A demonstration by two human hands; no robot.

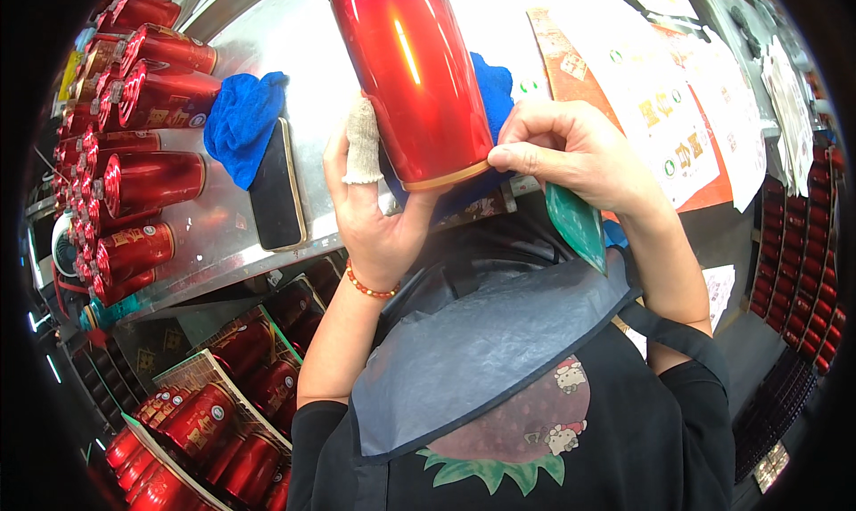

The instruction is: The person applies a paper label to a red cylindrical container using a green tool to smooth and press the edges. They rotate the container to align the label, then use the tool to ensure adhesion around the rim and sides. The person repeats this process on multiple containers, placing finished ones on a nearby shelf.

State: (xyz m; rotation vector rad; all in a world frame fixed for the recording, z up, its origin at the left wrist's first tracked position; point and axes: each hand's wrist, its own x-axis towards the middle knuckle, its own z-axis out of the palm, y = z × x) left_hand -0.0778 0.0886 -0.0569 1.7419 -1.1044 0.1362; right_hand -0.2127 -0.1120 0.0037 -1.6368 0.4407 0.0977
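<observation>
My left hand (pixel 379 234) supports a shiny red bottle (pixel 415 74) from beneath and along its left side, tilted over the table's front edge. A knitted fabric sleeve (pixel 361 145) covers one finger of that hand. At the bottle's gold-coloured bottom rim, the thumb and forefinger of my right hand (pixel 584 150) are pinched together, touching the rim's right side. Whether something thin lies between those fingertips is too small to tell. A green, pointed plastic scraper (pixel 575 226) sticks out below my right palm, tucked under the curled fingers.
Left of my hands a dark phone (pixel 276 190) and a blue cloth (pixel 241 123) lie on the metal table (pixel 209 221). Red bottles (pixel 156 185) crowd its left end. Printed sheets (pixel 664 123) cover the right side. Crates of red bottles (pixel 201 417) stand below left.
</observation>
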